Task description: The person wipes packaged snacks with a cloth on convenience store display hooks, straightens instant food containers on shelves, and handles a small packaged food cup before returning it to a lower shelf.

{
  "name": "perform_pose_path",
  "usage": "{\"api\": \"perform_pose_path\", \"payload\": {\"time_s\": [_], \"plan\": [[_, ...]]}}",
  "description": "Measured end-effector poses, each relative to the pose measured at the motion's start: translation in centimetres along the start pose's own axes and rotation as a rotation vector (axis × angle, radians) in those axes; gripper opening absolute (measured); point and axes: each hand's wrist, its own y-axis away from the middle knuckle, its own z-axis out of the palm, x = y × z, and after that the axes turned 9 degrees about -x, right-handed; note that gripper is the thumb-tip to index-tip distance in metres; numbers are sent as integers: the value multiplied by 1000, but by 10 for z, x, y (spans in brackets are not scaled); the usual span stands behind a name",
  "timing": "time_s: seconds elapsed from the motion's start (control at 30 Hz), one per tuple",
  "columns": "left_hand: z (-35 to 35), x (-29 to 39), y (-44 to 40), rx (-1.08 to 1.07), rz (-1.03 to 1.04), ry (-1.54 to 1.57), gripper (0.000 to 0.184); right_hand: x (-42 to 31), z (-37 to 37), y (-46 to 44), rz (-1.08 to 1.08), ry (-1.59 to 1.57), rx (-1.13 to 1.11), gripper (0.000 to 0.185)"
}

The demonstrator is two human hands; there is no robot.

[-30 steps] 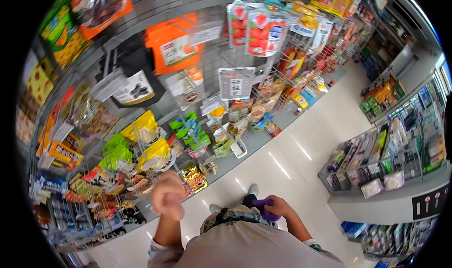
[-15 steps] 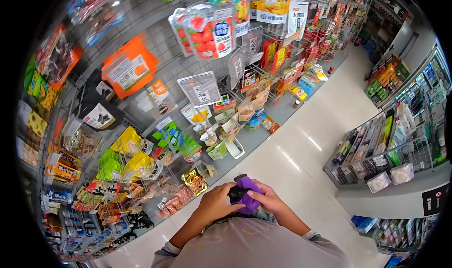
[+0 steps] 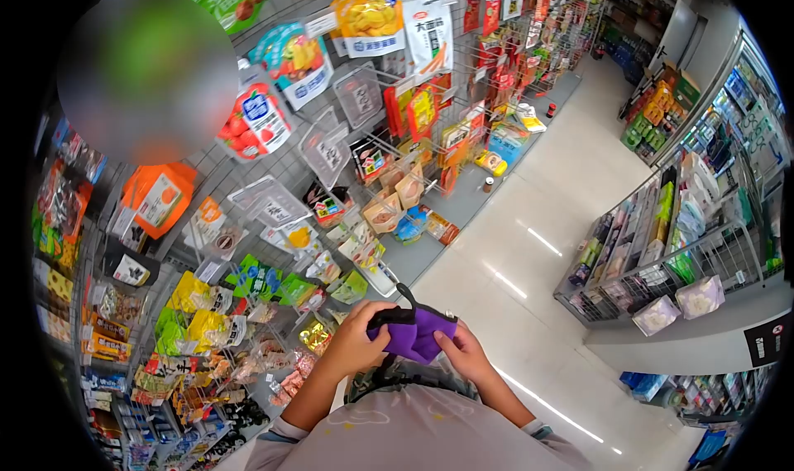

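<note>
A purple cloth (image 3: 411, 335) with black trim and a small black loop is spread between my two hands, in front of my body. My left hand (image 3: 364, 339) grips its left, black-edged side with the fingers closed round it. At the other end, my right hand (image 3: 463, 351) pinches the right edge between thumb and fingers. The cloth looks soft and creased across its middle. I cannot tell whether it is a flat cloth or a pouch.
Wire racks of hanging snack packs, including an orange pack (image 3: 161, 198) and a strawberry pouch (image 3: 255, 122), fill the left side. A wire basket (image 3: 695, 260) of packaged goods stands right. Shiny floor (image 3: 513, 256) runs between. A blurred circle hides the upper left.
The purple cloth was bunched up between my hands; now it is opened out wider, with my hands farther apart. My view has shifted, so the racks appear farther left.
</note>
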Motion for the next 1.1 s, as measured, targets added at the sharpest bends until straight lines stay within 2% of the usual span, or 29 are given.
{"api": "perform_pose_path", "payload": {"time_s": [0.13,0.17,0.2,0.37,0.43,0.47,0.5,0.57,0.63,0.67,0.7,0.73,0.77,0.83,0.9,0.97,1.03,1.1], "plan": [[14,0,-40,-75,-17,50,45,0,-28,1,-45,118,152,20],[17,2,-52,-124,-51,86,46,7,-35,4,48,10,178,21],[24,-5,-65,-163,17,64,46,9,-44,1,134,-97,204,22],[48,-9,-141,-354,27,114,43,-29,-78,-24,37,-174,292,35],[52,0,-178,-413,11,135,38,-42,-107,-40,151,-36,202,29],[53,3,-199,-449,33,152,36,-51,-122,-52,148,-22,206,29],[54,8,-220,-444,53,157,36,-64,-139,-67,153,120,182,25],[56,17,-266,-479,230,156,39,-96,-171,-100,141,282,171,23],[60,22,-318,-527,261,202,43,-132,-198,-133,200,388,334,25],[61,30,-342,-551,255,261,43,-132,-221,-149,151,358,339,27],[60,38,-368,-576,252,317,44,-147,-241,-161,213,355,361,24],[59,45,-394,-634,222,350,48,-156,-261,-172,148,409,389,22],[65,45,-423,-653,283,370,48,-161,-282,-183,82,464,421,20],[74,50,-477,-699,251,406,47,-171,-324,-201,63,473,467,17],[83,63,-527,-692,248,366,50,-181,-359,-214,67,474,501,15],[88,78,-569,-843,70,136,56,-190,-383,-223,169,276,554,13],[107,80,-606,-891,132,9,59,-173,-419,-231,82,301,587,15],[127,80,-644,-947,220,50,56,-165,-458,-239,39,183,593,20]]}}
